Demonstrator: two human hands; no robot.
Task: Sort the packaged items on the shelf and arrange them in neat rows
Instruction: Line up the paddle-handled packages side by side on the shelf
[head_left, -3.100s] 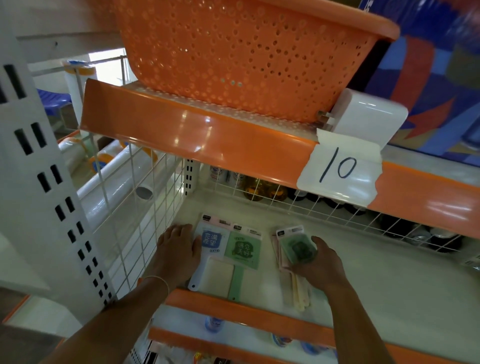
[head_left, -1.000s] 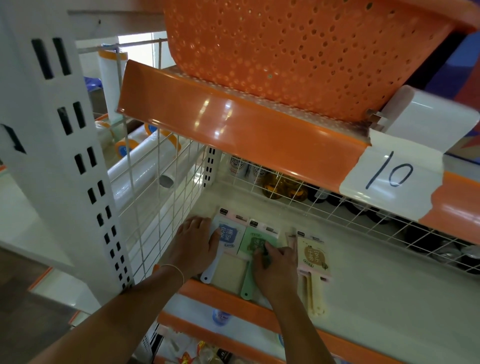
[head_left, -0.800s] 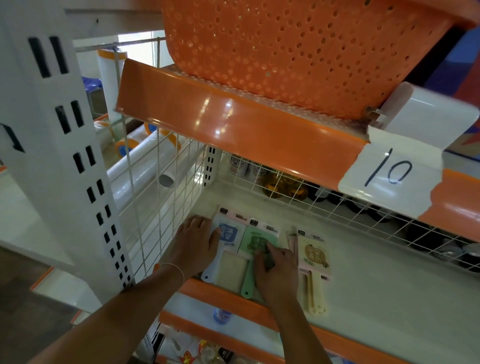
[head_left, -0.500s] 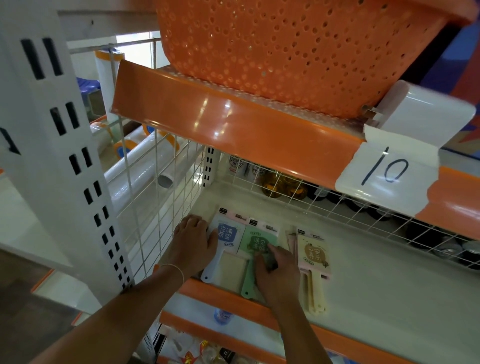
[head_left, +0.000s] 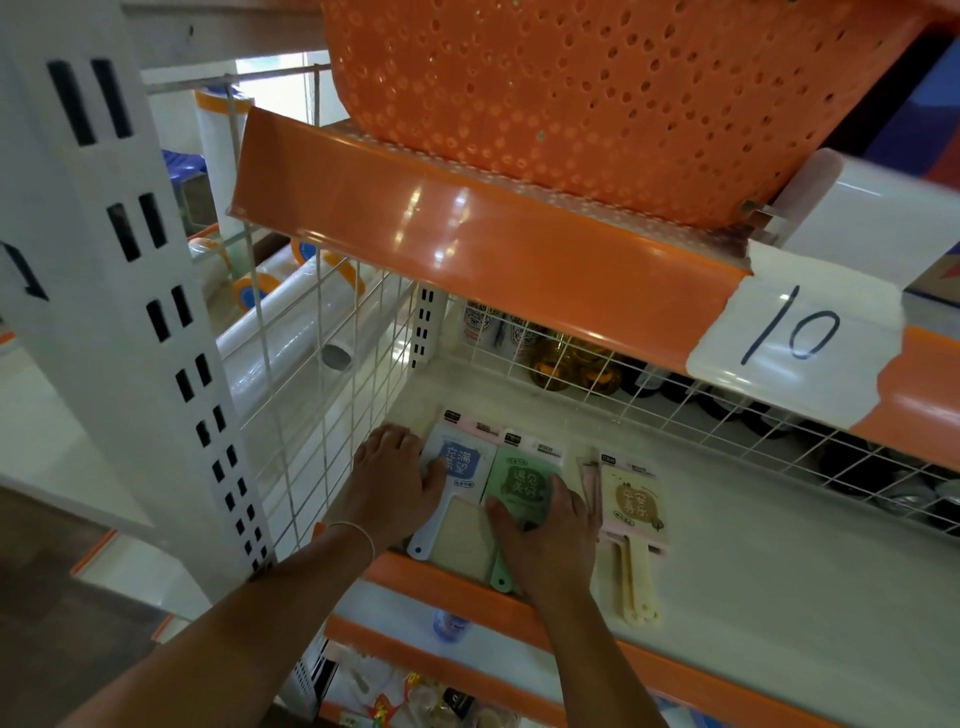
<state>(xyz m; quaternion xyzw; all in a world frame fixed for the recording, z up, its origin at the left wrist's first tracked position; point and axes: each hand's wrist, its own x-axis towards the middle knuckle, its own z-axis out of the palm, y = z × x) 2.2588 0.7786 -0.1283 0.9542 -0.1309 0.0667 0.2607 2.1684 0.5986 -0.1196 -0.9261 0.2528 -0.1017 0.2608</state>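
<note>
Three packaged hand mirrors lie flat side by side at the left end of the cream shelf (head_left: 753, 561). The blue-labelled pack (head_left: 460, 465) is leftmost, the green-labelled pack (head_left: 522, 480) is in the middle, and a stack of beige and pink packs (head_left: 631, 501) lies to the right. My left hand (head_left: 392, 480) rests flat against the blue pack's left edge. My right hand (head_left: 545, 530) presses on the lower part of the green pack, thumb on its left edge, covering its handle top.
A white wire grid (head_left: 322, 395) walls the shelf's left side and another (head_left: 727, 415) runs along the back. An orange shelf lip (head_left: 493, 239) with a "10" tag (head_left: 795, 338) overhangs closely. An orange perforated basket (head_left: 597, 93) sits above. The shelf's right half is bare.
Earlier my right hand held a green pack over the right stack; it has moved left onto the green pack beside the blue one. In the last second both hands have barely shifted.
</note>
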